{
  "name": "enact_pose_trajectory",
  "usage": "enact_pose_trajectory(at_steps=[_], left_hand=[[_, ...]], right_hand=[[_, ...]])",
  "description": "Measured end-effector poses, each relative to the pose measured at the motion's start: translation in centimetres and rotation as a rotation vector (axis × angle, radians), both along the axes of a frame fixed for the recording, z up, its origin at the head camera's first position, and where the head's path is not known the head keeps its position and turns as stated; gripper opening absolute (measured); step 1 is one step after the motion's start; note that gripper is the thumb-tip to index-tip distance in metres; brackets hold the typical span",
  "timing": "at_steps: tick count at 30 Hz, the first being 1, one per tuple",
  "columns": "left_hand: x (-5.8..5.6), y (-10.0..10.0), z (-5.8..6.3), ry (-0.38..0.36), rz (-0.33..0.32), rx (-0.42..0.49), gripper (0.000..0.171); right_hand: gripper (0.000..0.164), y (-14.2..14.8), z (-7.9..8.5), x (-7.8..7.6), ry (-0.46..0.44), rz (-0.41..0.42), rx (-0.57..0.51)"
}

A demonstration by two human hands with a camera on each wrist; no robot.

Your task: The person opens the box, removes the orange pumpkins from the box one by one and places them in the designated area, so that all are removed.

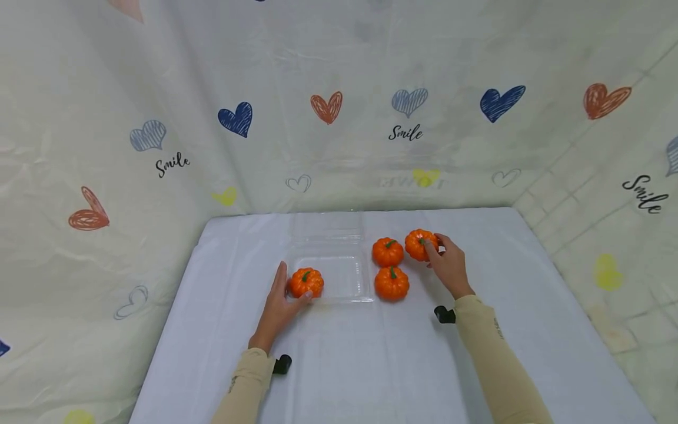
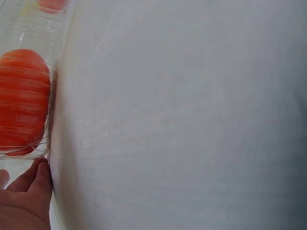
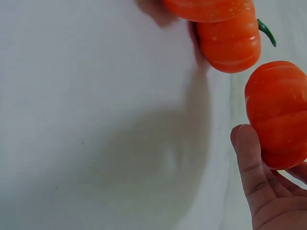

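Note:
A clear plastic clamshell container (image 1: 344,277) lies with its lid (image 1: 327,228) folded back behind it. One small orange toy pumpkin (image 1: 306,282) sits in its left half; the left wrist view shows that pumpkin (image 2: 23,103) through the ribbed plastic wall. At the container's left front corner rests my left hand (image 1: 282,306), fingers straight along the side and thumb by the front rim. My right hand (image 1: 450,265) grips another pumpkin (image 1: 418,244) between thumb and fingers. In the right wrist view this pumpkin (image 3: 280,115) shows above the table, over its shadow.
Two more pumpkins, a rear one (image 1: 387,253) and a front one (image 1: 392,284), stand just right of the container. A white cloth covers the table (image 1: 371,365). Behind it hangs a pale curtain (image 1: 360,159) printed with hearts.

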State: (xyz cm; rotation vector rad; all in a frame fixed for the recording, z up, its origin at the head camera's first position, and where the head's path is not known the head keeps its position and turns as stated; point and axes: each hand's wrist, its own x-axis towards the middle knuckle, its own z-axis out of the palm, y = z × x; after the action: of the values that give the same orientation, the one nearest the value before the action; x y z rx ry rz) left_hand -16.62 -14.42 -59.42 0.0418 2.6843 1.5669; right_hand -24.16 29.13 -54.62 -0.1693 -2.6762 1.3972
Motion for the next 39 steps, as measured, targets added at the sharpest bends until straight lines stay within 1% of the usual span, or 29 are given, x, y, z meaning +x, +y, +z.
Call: enact_pose_trajectory(at_steps=[7,14,21,29,34,39], left_hand=[[0.3,0.1,0.1,0.0,-0.002,-0.003,0.114],[0.2,0.2,0.2,0.02,-0.005,0.002,0.114],[0.0,0.2,-0.2,0.016,-0.006,-0.002,0.116],[0.1,0.0,-0.2,-0.003,-0.007,0.004,0.117],[0.1,-0.2,-0.1,-0.007,-0.007,0.008,0.116],[0.1,-0.2,0.0,0.0,-0.007,0.013,0.115]], right_hand=[[0.069,0.5,-0.7,0.0,-0.048,-0.016,0.017],[0.069,0.6,-1.2,-0.2,-0.106,-0.019,0.029],[0.071,0.7,-1.7,-0.2,-0.134,-0.008,0.068],[0.072,0.8,-1.9,-0.5,-0.187,0.013,0.086],[0.074,0.8,-1.9,-0.4,-0.189,0.021,0.082],[0.076,1.0,-2.1,-0.4,-0.142,0.029,0.08]])
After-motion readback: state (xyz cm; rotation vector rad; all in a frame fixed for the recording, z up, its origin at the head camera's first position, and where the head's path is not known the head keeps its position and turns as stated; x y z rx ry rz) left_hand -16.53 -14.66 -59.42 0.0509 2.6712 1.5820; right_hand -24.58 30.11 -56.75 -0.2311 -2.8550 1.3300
